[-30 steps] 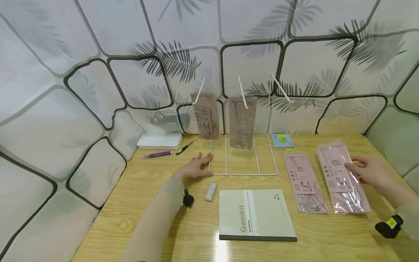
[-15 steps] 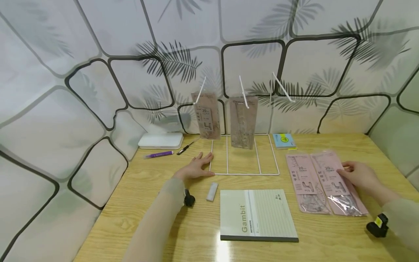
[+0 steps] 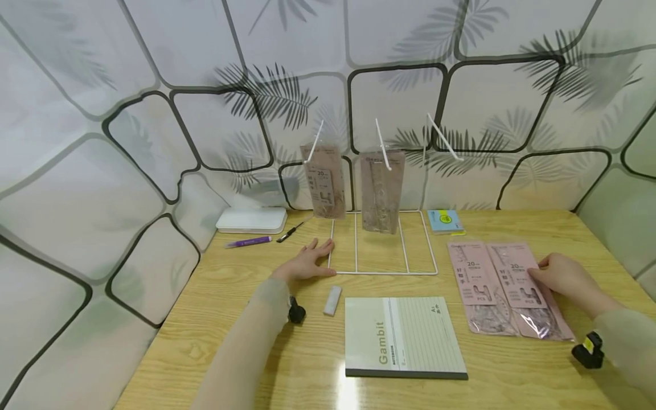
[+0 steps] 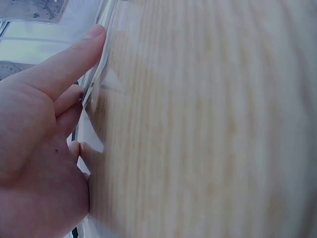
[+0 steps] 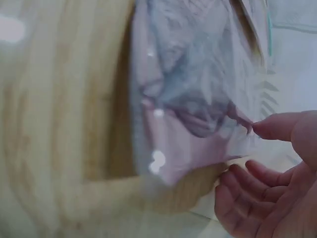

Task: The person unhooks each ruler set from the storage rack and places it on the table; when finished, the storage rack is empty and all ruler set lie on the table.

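In the head view my left hand (image 3: 304, 263) rests with spread fingers on the left side of a white wire display rack (image 3: 384, 273). Its thumb (image 4: 81, 54) lies along the rack's wire in the left wrist view. Two pink ruler-set packets lie side by side on the right of the table. My right hand (image 3: 564, 279) pinches the long outer edge of the right packet (image 3: 517, 273), its thumb (image 5: 277, 126) on the plastic. The left packet (image 3: 468, 273) is right up against it. Another packet (image 3: 323, 182) hangs from the rack's left hook, one more (image 3: 381, 191) from its middle hook.
A bare third hook (image 3: 445, 138) juts out at the rack's right. In front lie a notebook (image 3: 405, 336) and an eraser (image 3: 332, 300). Behind my left hand are a white case (image 3: 251, 220), a purple pen (image 3: 248, 242) and a thin dark tool (image 3: 290, 232). A blue pad (image 3: 445, 220) lies behind the packets.
My right hand has moved left, bringing the right packet down beside the other one, and then has nearly stopped. The left hand has stayed on the rack.
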`<control>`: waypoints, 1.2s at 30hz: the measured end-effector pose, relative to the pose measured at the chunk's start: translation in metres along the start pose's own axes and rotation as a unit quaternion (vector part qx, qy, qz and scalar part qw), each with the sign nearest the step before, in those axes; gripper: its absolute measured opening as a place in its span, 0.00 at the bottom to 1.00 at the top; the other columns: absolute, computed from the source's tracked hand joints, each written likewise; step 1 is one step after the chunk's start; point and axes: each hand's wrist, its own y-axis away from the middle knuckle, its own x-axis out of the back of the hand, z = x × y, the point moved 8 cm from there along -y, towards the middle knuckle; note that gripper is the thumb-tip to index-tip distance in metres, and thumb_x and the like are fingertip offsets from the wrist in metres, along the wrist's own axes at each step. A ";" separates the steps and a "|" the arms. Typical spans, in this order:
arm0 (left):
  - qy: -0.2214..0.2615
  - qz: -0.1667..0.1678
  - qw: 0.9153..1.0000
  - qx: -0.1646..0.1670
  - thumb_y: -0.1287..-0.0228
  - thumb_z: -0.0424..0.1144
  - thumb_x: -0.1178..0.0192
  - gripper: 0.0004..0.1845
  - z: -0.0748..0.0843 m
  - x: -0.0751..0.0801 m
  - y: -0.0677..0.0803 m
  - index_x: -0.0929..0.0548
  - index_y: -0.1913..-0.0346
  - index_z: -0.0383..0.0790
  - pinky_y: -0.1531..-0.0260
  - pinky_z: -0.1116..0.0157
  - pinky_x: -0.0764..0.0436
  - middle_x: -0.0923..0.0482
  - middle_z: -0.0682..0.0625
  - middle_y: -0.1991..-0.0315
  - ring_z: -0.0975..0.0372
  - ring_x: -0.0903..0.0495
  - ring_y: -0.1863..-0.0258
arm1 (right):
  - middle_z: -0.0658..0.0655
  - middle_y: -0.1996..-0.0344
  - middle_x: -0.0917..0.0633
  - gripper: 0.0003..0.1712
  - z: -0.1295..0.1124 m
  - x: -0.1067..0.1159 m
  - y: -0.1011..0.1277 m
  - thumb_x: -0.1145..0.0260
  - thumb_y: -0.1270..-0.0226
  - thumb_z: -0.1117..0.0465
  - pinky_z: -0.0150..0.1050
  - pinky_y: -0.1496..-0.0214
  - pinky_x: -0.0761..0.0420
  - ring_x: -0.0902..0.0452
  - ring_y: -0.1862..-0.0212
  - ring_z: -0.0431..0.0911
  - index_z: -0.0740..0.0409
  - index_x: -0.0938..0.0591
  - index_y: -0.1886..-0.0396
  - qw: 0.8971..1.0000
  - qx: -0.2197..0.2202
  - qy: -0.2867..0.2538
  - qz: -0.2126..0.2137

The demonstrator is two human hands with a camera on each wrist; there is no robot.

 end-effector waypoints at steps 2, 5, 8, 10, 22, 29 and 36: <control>-0.003 -0.001 1.000 -0.002 0.33 0.56 0.39 0.47 0.001 0.000 0.000 0.54 0.20 0.50 0.23 0.45 0.69 0.62 0.56 0.19 0.50 0.73 0.20 | 0.82 0.59 0.23 0.34 -0.002 0.006 0.000 0.42 0.30 0.52 0.57 0.60 0.23 0.25 0.61 0.67 0.87 0.31 0.51 1.000 -0.002 0.004 0.005; -0.005 -0.001 1.000 -0.002 0.33 0.56 0.39 0.47 0.001 0.001 0.000 0.55 0.20 0.50 0.23 0.45 0.69 0.62 0.57 0.19 0.50 0.73 0.20 | 0.85 0.52 0.27 0.39 -0.012 0.020 -0.002 0.45 0.27 0.48 0.61 0.57 0.24 0.27 0.54 0.74 0.87 0.36 0.44 0.999 0.006 -0.008 0.038; 0.001 0.000 1.000 0.002 0.33 0.56 0.39 0.47 0.000 0.001 0.001 0.54 0.20 0.51 0.23 0.44 0.69 0.62 0.58 0.19 0.50 0.73 0.20 | 0.83 0.49 0.27 0.37 -0.037 0.037 -0.007 0.48 0.24 0.48 0.57 0.60 0.22 0.27 0.51 0.73 0.81 0.37 0.38 0.995 0.032 -0.045 0.079; 0.006 0.003 1.000 0.004 0.34 0.57 0.38 0.48 -0.001 0.001 0.002 0.54 0.20 0.51 0.24 0.43 0.68 0.62 0.58 0.20 0.51 0.73 0.20 | 0.81 0.48 0.27 0.36 -0.063 0.047 -0.011 0.48 0.23 0.49 0.50 0.62 0.19 0.24 0.52 0.70 0.78 0.38 0.35 0.990 0.063 -0.081 0.097; -0.006 0.003 1.000 0.001 0.34 0.58 0.39 0.47 -0.001 0.001 0.000 0.53 0.20 0.51 0.23 0.44 0.68 0.61 0.57 0.19 0.49 0.71 0.20 | 0.68 0.41 0.23 0.32 -0.210 0.061 -0.018 0.39 0.26 0.52 0.25 0.61 0.19 0.25 0.59 0.25 0.62 0.33 0.30 0.940 0.198 -0.254 0.108; -0.003 0.004 1.000 0.000 0.33 0.57 0.39 0.47 0.001 0.002 0.002 0.52 0.20 0.50 0.23 0.44 0.68 0.60 0.56 0.19 0.49 0.72 0.20 | 0.64 0.38 0.23 0.29 -0.254 0.031 -0.032 0.37 0.27 0.55 0.28 0.54 0.21 0.23 0.42 0.53 0.56 0.32 0.30 0.920 0.232 -0.307 0.075; -0.001 0.005 1.000 0.004 0.34 0.57 0.38 0.47 0.002 0.003 0.004 0.52 0.20 0.51 0.23 0.45 0.67 0.60 0.57 0.19 0.49 0.72 0.20 | 0.66 0.45 0.21 0.29 -0.281 0.017 -0.043 0.37 0.27 0.58 0.34 0.51 0.20 0.23 0.43 0.57 0.60 0.31 0.31 0.912 0.228 -0.332 0.079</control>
